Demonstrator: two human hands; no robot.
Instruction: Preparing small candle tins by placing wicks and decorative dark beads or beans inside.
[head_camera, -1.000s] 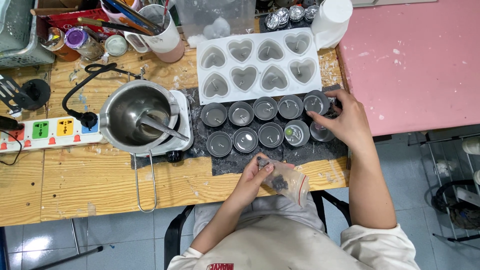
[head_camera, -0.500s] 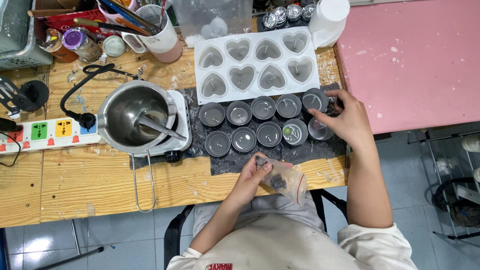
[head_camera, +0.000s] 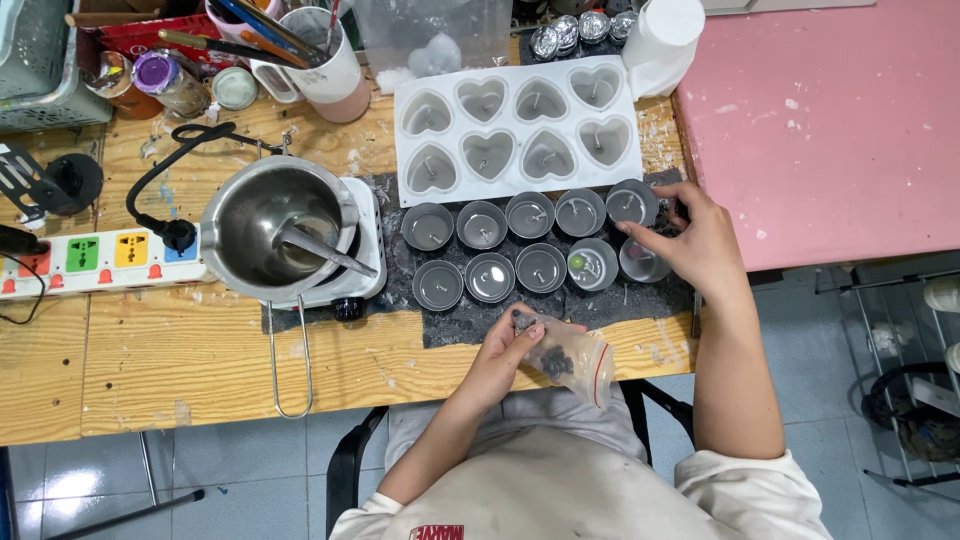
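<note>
My left hand (head_camera: 508, 352) grips a small clear plastic bag (head_camera: 572, 358) of dark bits at the near table edge. My right hand (head_camera: 688, 238) rests over the right end of two rows of small round tins (head_camera: 512, 248) filled with grey wax, fingers touching the rightmost tin (head_camera: 641, 262) in the near row. Whether the fingertips pinch anything I cannot tell. One tin (head_camera: 592, 265) beside it has a small green bead in it. Behind the tins lies a white heart-shaped silicone mould (head_camera: 518, 127) holding grey wax and wicks.
A steel melting pot (head_camera: 275, 228) with a spoon sits on a small white hotplate, its wire handle reaching the table's front. A power strip (head_camera: 95, 260) lies left. Cups of tools, jars and a basket crowd the back left. A pink table (head_camera: 820, 120) adjoins on the right.
Both hands stay almost where they were; the right fingers shift slightly over the rightmost tins. The view has drifted a little.
</note>
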